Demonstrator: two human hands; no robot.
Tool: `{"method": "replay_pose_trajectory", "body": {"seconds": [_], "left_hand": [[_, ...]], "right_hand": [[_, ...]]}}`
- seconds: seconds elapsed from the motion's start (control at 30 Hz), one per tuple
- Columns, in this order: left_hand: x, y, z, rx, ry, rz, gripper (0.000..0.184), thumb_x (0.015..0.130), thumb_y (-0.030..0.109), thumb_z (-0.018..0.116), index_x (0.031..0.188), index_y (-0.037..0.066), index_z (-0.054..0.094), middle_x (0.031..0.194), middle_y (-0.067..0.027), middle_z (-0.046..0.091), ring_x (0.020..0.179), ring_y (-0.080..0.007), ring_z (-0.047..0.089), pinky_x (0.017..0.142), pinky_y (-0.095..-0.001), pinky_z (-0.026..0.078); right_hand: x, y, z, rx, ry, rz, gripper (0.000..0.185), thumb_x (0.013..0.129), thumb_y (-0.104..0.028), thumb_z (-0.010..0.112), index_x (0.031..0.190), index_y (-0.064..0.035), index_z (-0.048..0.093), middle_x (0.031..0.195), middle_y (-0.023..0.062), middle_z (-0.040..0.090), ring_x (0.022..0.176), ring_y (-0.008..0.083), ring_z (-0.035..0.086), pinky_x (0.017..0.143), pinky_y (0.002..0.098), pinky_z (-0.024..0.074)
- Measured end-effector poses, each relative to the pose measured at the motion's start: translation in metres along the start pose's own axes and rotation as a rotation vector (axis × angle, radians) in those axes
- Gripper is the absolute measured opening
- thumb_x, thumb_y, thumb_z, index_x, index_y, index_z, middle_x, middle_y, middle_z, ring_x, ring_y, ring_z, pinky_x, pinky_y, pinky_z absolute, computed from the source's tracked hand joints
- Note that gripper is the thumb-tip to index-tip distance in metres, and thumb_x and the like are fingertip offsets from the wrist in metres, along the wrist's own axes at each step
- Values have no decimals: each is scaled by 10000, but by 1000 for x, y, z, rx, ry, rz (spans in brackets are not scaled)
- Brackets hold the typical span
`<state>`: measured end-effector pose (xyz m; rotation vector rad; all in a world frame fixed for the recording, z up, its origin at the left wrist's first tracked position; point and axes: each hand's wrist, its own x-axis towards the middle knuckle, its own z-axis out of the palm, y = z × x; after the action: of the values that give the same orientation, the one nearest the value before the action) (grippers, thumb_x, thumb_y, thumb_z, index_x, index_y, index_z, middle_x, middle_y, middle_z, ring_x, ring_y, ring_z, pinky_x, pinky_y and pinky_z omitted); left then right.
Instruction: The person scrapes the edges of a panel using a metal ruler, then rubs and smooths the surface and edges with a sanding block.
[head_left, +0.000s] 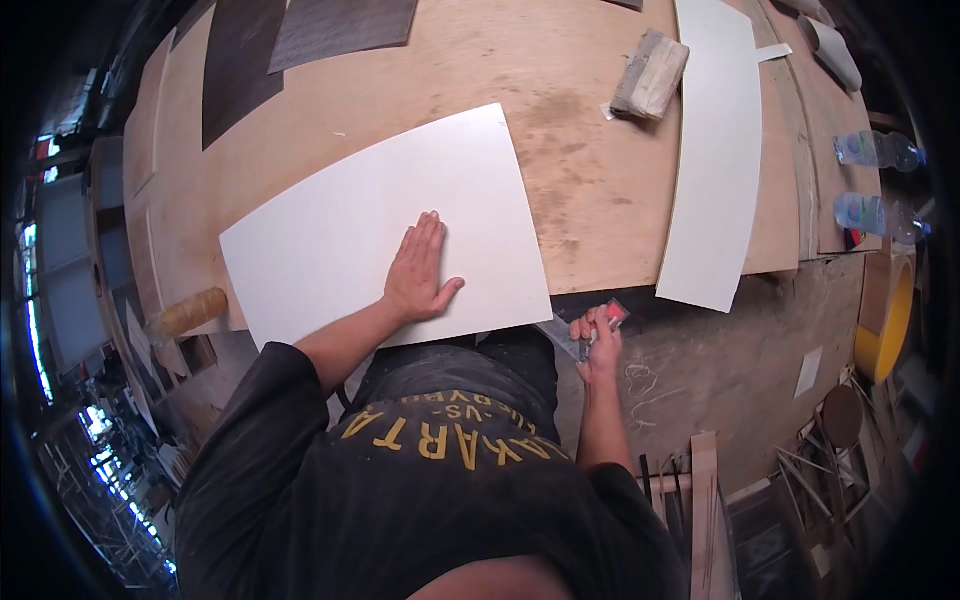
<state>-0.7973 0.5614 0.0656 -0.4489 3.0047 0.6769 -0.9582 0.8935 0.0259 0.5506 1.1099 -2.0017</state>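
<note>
A white board [330, 225] lies on the plywood table top, its near edge overhanging slightly at my waist. Flat on the board rests my left hand [415, 275], fingers stretched out and thumb apart, holding nothing. My right hand [602, 345] is just past the board's near right corner, below the table edge. Its fingers are wrapped round a flat tool with a red end [617, 314]. A greyish, blade-like part [560, 335] reaches from that hand toward the board's corner; the tool's exact kind cannot be made out.
A long white strip [715, 150] lies to the right, with a worn wooden block [650, 75] beside it. Dark sheets [340, 25] lie at the back left. Two plastic bottles [875, 215] are at the far right. A brownish roll [190, 312] sits at the left edge.
</note>
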Motion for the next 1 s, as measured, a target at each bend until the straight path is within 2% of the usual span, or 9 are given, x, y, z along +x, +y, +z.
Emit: {"method": "replay_pose_trajectory", "body": {"seconds": [0.33, 0.43, 0.67, 0.87, 0.97, 1.0], "left_hand": [[1, -1, 5, 65, 11, 10, 1020, 933, 426, 724, 1631, -149, 251, 1713, -376, 265, 1627, -521, 237, 1328, -601, 195], [1, -3, 6, 56, 14, 26, 1050, 907, 383, 741, 1649, -146, 219, 1720, -387, 244, 1620, -545, 233, 1328, -606, 183], [0, -4, 11, 76, 38, -9, 1087, 887, 414, 768, 1664, -113, 220, 1723, -356, 273, 1616, -532, 256, 1322, -603, 203], [3, -1, 9, 63, 47, -20, 1082, 887, 399, 760, 1668, -111, 212, 1727, -356, 266, 1620, -530, 246, 1325, -601, 198], [2, 1, 8, 47, 50, -13, 1076, 887, 390, 759, 1664, -119, 216, 1725, -361, 267, 1620, -532, 243, 1327, -600, 192], [2, 1, 7, 40, 53, -13, 1075, 886, 401, 760, 1661, -114, 223, 1723, -357, 269, 1618, -532, 245, 1326, -600, 196]], "right_hand": [[6, 7, 14, 50, 21, -34, 306, 1131, -274, 627, 941, -40, 578, 720, 50, 513, 653, 189, 538, 641, 348, 463], [-4, 11, 23, 116, 76, -74, 308, 1136, -270, 617, 954, -24, 588, 719, 57, 516, 655, 192, 547, 638, 344, 462], [-21, 23, 25, 151, 85, -143, 308, 1146, -234, 592, 940, -6, 600, 712, 72, 543, 653, 204, 553, 647, 368, 478], [-26, 32, 18, 157, 70, -160, 307, 1145, -268, 593, 962, -22, 590, 710, 73, 532, 664, 205, 531, 663, 363, 465], [-31, 25, 14, 154, 73, -180, 259, 1145, -199, 580, 955, -25, 598, 737, 66, 561, 659, 188, 554, 646, 357, 480], [-32, 27, 5, 133, 137, -295, 255, 1146, -220, 586, 963, -43, 590, 741, 49, 546, 651, 175, 542, 654, 346, 481]]}}
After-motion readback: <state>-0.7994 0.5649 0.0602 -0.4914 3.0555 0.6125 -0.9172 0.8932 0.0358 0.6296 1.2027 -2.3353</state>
